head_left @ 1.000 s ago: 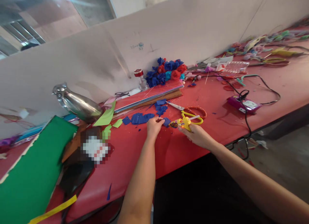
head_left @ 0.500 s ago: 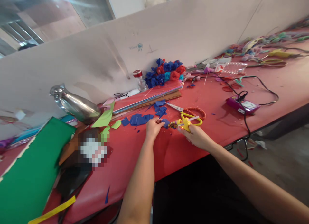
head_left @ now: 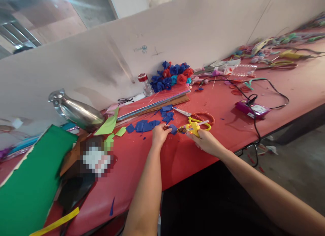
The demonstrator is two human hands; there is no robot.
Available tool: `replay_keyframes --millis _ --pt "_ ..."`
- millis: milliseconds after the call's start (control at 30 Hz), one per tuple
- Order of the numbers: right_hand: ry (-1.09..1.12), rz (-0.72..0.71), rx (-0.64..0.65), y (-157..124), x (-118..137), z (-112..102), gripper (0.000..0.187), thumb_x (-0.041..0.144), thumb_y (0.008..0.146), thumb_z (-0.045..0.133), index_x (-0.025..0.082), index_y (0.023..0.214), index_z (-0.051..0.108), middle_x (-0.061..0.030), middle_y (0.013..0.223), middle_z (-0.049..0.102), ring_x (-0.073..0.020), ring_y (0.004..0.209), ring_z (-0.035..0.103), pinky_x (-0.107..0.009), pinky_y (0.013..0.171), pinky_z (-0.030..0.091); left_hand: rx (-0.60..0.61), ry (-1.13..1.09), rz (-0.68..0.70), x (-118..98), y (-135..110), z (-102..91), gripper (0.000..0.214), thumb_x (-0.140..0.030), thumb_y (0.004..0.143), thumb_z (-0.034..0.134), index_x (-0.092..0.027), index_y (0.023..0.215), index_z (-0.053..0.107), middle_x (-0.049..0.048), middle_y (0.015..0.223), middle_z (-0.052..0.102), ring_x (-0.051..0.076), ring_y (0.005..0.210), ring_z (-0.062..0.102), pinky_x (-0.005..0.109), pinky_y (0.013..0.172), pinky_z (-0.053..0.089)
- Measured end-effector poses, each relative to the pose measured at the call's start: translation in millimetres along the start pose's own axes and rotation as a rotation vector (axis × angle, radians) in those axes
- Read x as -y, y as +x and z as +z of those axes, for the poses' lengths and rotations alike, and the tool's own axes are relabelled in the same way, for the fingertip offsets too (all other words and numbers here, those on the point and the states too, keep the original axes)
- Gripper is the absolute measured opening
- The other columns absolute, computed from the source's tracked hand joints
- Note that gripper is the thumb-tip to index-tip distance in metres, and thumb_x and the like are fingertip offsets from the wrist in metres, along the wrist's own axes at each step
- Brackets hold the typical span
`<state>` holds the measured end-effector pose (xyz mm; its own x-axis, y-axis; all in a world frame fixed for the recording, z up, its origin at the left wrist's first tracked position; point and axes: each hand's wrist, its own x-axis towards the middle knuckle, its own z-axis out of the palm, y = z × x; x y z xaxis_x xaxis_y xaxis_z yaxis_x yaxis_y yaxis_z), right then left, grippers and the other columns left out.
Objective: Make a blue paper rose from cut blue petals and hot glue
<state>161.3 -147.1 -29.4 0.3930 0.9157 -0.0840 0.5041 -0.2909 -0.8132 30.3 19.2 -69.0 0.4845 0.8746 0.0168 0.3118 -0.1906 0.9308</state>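
Observation:
My left hand [head_left: 159, 134] is closed in a pinch on a small blue paper piece [head_left: 173, 129] on the red table [head_left: 228, 127]. My right hand [head_left: 205, 142] grips a yellow glue gun [head_left: 191, 128], its tip pointing left at that blue piece. More cut blue paper pieces [head_left: 143, 126] lie just beyond my left hand. Orange and yellow scissors [head_left: 200, 117] rest on the table right behind the glue gun.
A cluster of blue and red paper flowers [head_left: 172, 76] sits by the white partition [head_left: 101, 60], with a small jar [head_left: 143, 83], stacked paper sheets [head_left: 152, 102], a metal jug [head_left: 76, 110], green sheet [head_left: 30, 181], and a purple device with black cord [head_left: 250, 109].
The view has shifted slightly; both hands stay in nearly the same place, holding the blue piece and the glue gun.

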Motion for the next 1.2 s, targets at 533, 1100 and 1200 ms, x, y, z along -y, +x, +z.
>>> replay_keyframes --millis 533,1100,1200 --pt "-0.279 -0.09 -0.115 -1 -3 -1 0.029 0.043 0.088 0.043 0.021 0.1 0.059 -0.0094 0.086 0.068 -0.0251 0.079 0.064 -0.026 0.058 0.037 -0.01 0.033 0.008 -3 -2 -0.4 0.009 -0.019 0.061 0.069 -0.015 0.068 0.065 0.0038 0.073 0.069 0.016 0.07 0.061 0.026 0.069 0.045" --pt "-0.987 -0.593 0.153 -1 3 -30 0.013 0.021 0.092 0.039 0.014 0.091 0.05 -0.0087 0.083 0.063 -0.0188 0.064 0.062 -0.027 0.046 0.027 -0.024 -0.014 0.022 2 -1 1.1 0.01 -0.018 0.061 0.069 -0.015 0.069 0.066 0.0029 0.068 0.067 0.016 0.065 0.06 0.026 0.066 0.044" --pt "-0.954 -0.581 0.195 2 3 -38 0.015 0.02 0.092 0.039 0.013 0.09 0.053 -0.007 0.077 0.063 -0.0173 0.06 0.061 -0.027 0.045 0.027 -0.025 -0.014 0.023 1 -2 0.5 0.009 -0.016 0.061 0.068 -0.015 0.07 0.066 0.0035 0.07 0.068 0.016 0.066 0.061 0.027 0.068 0.044"
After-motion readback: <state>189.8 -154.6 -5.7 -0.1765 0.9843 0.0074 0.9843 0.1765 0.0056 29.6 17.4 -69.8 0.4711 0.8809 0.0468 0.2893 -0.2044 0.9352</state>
